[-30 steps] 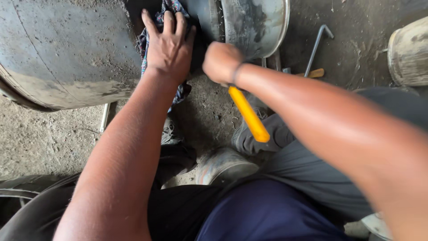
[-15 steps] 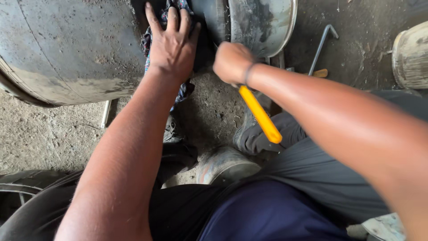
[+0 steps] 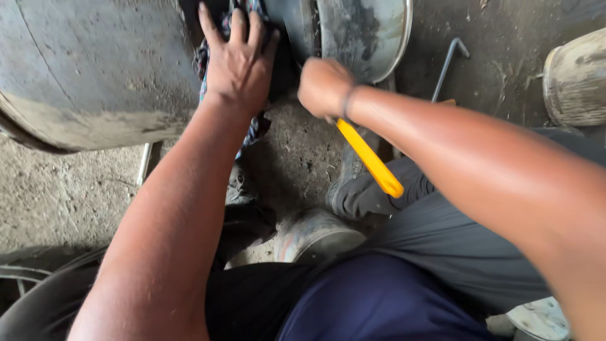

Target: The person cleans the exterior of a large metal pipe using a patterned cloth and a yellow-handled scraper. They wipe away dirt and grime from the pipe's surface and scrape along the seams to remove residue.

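Two hands at work over a dirt floor [image 3: 69, 202]. Left hand [image 3: 238, 63] spread flat, fingers splayed, pressing a dark patterned rag [image 3: 255, 126] against the gap between a big grey drum [image 3: 95, 69] and a metal rim [image 3: 366, 35]. Right hand [image 3: 323, 85] fisted, grip pressed together round a yellow-handled tool [image 3: 369, 158], handle slanting down toward the lap. Bent metal rod [image 3: 448, 63] lying beyond, on the ground.

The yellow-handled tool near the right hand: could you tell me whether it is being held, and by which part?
Yes. The right hand grips the yellow-handled tool at its upper end; its working end is hidden. The left hand only presses a cloth.
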